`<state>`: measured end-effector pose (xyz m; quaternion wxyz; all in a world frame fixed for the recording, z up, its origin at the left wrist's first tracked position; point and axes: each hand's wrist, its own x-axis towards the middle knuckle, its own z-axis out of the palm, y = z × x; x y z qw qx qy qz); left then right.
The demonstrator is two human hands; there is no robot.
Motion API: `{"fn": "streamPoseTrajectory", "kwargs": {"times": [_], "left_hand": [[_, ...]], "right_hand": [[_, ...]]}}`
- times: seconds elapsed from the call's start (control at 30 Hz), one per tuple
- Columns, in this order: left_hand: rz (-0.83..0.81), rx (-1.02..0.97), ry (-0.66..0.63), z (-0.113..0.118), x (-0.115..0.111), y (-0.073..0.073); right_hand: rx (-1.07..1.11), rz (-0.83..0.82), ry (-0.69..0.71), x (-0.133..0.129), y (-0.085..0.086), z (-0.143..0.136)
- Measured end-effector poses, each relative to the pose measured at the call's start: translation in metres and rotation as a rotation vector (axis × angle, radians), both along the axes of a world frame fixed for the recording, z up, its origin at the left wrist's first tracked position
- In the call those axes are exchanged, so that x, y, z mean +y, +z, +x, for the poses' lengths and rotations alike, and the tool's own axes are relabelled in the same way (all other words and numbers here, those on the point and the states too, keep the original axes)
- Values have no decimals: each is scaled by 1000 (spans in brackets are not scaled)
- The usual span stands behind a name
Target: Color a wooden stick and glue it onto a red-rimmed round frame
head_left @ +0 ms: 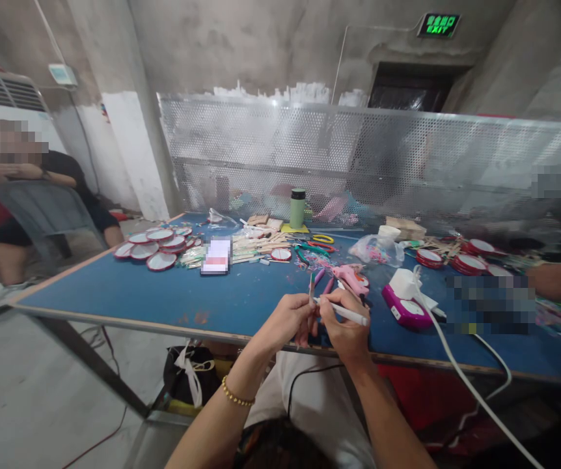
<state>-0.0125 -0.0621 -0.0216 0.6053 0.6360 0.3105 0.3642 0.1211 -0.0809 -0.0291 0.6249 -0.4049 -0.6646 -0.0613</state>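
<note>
White pen (pixel 351 314) pinched in right hand (pixel 349 335); thin stick (pixel 312 288) in curled left hand (pixel 290 317).

A slim stick (pixel 312 286), greenish toward its top, is held nearly upright at the scene's near middle; just right of it a white pen (pixel 351 314) slants, left end higher and close to the stick, contact unclear

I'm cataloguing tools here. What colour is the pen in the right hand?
White: the pen shows best in the head view.
</note>
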Motion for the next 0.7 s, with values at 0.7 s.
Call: {"fn": "streamPoseTrajectory", "kwargs": {"times": [0.7], "left_hand": [[-41,-22,-3,0,1,2]], "right_hand": [[52,-9,23,-2,-1,0]]}}
